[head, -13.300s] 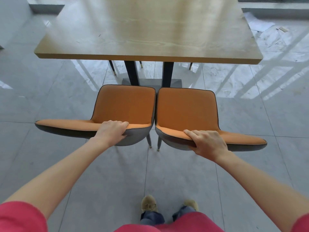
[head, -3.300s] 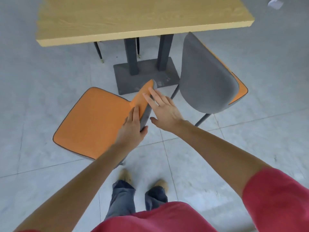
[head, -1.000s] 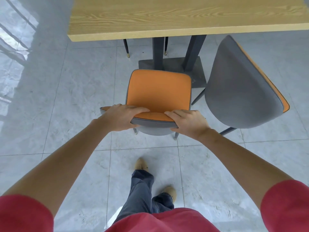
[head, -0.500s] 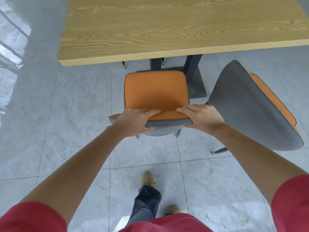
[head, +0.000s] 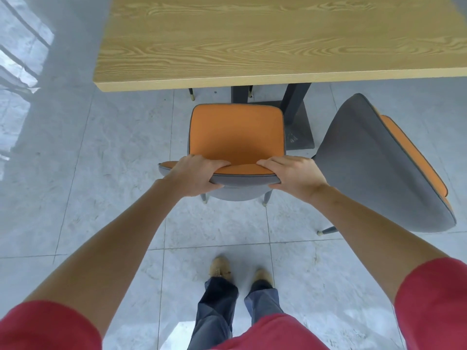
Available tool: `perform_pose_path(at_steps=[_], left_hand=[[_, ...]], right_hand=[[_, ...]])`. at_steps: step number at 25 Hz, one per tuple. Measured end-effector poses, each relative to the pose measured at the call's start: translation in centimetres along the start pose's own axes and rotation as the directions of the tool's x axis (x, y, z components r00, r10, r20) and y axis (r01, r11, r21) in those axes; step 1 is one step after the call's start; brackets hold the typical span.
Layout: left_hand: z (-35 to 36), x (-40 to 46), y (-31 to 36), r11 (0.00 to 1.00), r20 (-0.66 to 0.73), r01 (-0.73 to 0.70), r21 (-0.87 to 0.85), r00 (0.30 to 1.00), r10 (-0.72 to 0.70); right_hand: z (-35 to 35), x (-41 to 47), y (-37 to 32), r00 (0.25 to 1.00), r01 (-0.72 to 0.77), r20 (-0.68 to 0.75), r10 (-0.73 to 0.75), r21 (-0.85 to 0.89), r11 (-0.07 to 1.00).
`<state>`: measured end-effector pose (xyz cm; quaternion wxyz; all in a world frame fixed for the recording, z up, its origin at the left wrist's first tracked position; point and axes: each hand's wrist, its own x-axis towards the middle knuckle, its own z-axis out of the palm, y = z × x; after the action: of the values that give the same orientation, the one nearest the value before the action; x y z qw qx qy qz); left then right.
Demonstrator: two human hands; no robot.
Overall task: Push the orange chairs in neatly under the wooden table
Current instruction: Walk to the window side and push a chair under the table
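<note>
An orange chair (head: 236,133) with a grey shell faces the wooden table (head: 265,39). Its seat front lies just short of the table's near edge. My left hand (head: 195,176) grips the top of its backrest on the left, and my right hand (head: 294,176) grips the same edge on the right. A second orange chair (head: 379,162) stands to the right, turned at an angle with its grey back towards me and its seat pointing away to the right.
The table's dark pedestal and base plate (head: 298,122) stand on the grey tiled floor just beyond the held chair. Thin gold-tipped legs (head: 191,93) of another chair show under the table's far side. My feet (head: 240,271) stand behind the held chair.
Over the last second the held chair has slid closer to the table edge, with both hands still on its backrest. The angled right chair has not been touched.
</note>
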<state>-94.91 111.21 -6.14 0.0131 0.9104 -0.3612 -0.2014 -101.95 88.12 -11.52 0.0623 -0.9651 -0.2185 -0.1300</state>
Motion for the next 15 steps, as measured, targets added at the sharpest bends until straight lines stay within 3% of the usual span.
perform_pose_path(at_steps=[4,12,15], left_hand=[[1.5,-1.7,1.2,1.000,-0.013,0.017,-0.024,1.000,-0.017],[2.1,-4.5,2.3,0.994,0.037,0.063,-0.086,0.998,-0.060],[1.6,-4.8,1.7,0.992,0.039,0.089,-0.086,0.996,-0.086]], right_hand=[[0.0,-1.8,-0.7,0.999,0.046,0.010,-0.046,-0.005,0.999],[-1.1,-1.3,-1.5,0.974,0.109,0.193,-0.121,0.068,0.992],[-0.8,-0.2,-1.5,0.975,0.177,0.125,-0.182,0.049,0.983]])
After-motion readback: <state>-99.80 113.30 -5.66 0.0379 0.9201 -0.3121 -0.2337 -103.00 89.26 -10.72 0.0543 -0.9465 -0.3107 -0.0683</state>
